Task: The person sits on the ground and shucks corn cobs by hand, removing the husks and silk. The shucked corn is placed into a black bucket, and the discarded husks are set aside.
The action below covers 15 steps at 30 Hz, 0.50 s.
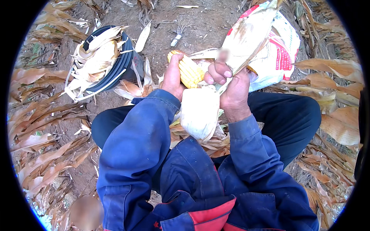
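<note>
My left hand (173, 76) is wrapped around a yellow ear of corn (190, 70), with its bare kernels showing between thumb and fingers. At the base of the ear, my right hand (231, 83) grips the pale dry husk (200, 111), its fingers curled. One part of the husk hangs down towards my lap. Long husk leaves (248, 37) rise beyond my right hand and overlap the bag behind. The ear's lower end is hidden by husk and fingers.
A black bucket (127, 57) heaped with husk-covered corn ears (99, 57) stands at the left. At the upper right lies a white and red printed bag (284, 43). Dry corn leaves (332, 78) cover both sides. A pulled-up root tuft (176, 39) rests on bare soil.
</note>
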### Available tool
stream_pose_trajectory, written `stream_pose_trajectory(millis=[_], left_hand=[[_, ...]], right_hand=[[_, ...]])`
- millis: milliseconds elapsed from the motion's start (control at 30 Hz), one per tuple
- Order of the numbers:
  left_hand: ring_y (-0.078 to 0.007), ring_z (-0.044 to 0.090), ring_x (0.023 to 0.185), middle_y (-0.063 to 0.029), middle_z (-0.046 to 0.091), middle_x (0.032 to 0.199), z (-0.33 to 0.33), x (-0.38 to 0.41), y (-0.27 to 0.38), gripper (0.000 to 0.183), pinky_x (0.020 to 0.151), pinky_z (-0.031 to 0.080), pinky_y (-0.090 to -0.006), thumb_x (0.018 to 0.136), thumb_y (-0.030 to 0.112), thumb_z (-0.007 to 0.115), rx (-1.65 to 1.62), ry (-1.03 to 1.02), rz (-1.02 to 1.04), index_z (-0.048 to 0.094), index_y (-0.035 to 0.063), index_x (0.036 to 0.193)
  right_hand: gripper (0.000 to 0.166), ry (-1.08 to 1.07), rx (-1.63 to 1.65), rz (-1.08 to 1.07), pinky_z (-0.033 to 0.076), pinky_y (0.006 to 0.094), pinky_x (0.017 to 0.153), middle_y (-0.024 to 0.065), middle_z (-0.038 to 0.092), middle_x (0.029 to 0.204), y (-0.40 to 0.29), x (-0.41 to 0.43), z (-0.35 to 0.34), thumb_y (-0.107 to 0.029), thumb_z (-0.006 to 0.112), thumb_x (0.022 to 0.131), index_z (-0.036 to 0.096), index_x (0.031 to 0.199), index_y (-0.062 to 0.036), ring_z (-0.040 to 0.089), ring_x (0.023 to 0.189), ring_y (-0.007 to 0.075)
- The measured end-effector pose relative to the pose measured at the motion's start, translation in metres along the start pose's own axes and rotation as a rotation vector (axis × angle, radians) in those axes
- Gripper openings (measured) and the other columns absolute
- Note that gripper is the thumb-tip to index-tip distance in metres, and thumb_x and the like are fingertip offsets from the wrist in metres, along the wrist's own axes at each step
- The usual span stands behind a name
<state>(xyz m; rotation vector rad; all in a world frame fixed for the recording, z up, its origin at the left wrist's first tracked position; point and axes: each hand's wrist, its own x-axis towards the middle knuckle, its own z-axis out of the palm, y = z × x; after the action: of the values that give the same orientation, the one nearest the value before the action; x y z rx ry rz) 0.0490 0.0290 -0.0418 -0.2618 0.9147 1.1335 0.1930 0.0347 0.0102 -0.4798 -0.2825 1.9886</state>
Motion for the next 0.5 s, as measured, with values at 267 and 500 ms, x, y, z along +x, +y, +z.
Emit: stream_pose_trajectory(millis=[267, 500], left_hand=[[-0.0279, 0.066, 0.077, -0.0156, 0.063, 0.091, -0.04, 0.026, 0.042, 0.035, 0.068, 0.057, -0.0396, 0.092, 0.033, 0.053, 0.146, 0.017, 0.313, 0.051, 0.0025, 0.11], [-0.0262, 0.064, 0.085, -0.0134, 0.06, 0.094, -0.013, -0.014, 0.053, 0.035, 0.073, 0.057, -0.0399, 0.096, 0.033, 0.052, 0.206, -0.105, 0.414, 0.049, 0.0022, 0.113]], right_hand=[[0.018, 0.336, -0.255, 0.099, 0.038, 0.0278, 0.048, -0.0048, 0.04, 0.061, -0.002, -0.011, -0.002, -0.019, 0.043, 0.099, 0.051, 0.097, -0.0028, 0.035, 0.048, 0.0082], [0.074, -0.181, -2.191, 0.646, 0.042, 0.0492, 0.101, 0.0278, 0.05, 0.125, 0.059, -0.034, -0.111, -0.053, 0.066, 0.084, 0.051, 0.122, 0.0092, 0.049, 0.119, 0.046]])
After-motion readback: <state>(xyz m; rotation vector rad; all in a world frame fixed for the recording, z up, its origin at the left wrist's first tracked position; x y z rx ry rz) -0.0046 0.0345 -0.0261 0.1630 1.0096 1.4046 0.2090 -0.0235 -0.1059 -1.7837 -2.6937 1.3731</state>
